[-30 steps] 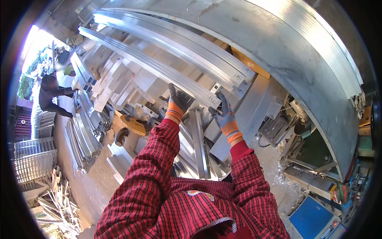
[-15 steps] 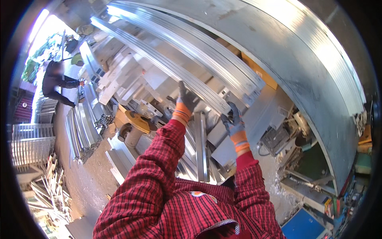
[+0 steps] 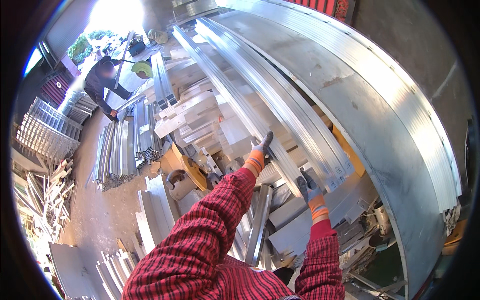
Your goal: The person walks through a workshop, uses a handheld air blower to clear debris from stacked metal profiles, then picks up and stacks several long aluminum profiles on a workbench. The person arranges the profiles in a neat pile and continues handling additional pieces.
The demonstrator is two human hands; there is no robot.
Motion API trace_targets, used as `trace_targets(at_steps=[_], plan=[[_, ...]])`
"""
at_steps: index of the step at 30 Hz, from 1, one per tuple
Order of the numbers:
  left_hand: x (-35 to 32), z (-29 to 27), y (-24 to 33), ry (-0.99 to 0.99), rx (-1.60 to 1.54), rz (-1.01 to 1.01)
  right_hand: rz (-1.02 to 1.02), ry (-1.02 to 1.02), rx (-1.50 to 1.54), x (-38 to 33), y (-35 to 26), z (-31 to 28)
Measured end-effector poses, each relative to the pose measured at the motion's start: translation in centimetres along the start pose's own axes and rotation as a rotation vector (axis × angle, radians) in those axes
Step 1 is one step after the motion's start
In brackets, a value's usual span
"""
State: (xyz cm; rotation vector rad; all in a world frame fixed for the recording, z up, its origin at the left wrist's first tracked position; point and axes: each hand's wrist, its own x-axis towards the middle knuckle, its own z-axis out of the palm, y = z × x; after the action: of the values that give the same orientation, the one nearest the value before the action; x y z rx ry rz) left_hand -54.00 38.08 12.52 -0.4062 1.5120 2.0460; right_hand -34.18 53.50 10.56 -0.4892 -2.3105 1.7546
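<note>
A long silvery metal profile (image 3: 234, 100) slants from the far middle down toward me, its near end between my hands. My left hand (image 3: 261, 148), in a grey and orange glove, is closed around the profile a little way up from that end, thumb on top. At the near end, my right hand (image 3: 311, 189), gloved alike, grips the profile's edge; some of its fingers are hidden. Just to the right lies a stack of similar long profiles (image 3: 287, 105), running nearly parallel to the held one.
A big grey metal sheet (image 3: 345, 90) curves along the right, with a ribbed panel (image 3: 400, 95) beyond. A yellow-guarded machine (image 3: 195, 172) stands left of my arm. Tube bundles (image 3: 115, 150) and scrap strips (image 3: 42, 205) lie left. A person (image 3: 99, 82) bends over at far left.
My view has swung, so the scene sits farther right and lower. Both hands stay on the profile near its end. The other person is bent lower, holding an arm out toward the tubes.
</note>
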Motion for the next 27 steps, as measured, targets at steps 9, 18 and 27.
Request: trace_targets(at_steps=[9,18,27], plan=[[-1.3,-1.1,0.6,-0.025,-0.053,0.008,-0.064,0.012,0.033,-1.5,0.0,1.4],[-1.7,-1.3,0.8,-0.023,0.000,-0.013,-0.019,0.010,0.047,-1.5,1.0,1.7],[-1.6,-4.5,-2.4,-0.083,-0.116,0.024,-0.078,0.156,0.148,-4.1,0.6,-0.2]])
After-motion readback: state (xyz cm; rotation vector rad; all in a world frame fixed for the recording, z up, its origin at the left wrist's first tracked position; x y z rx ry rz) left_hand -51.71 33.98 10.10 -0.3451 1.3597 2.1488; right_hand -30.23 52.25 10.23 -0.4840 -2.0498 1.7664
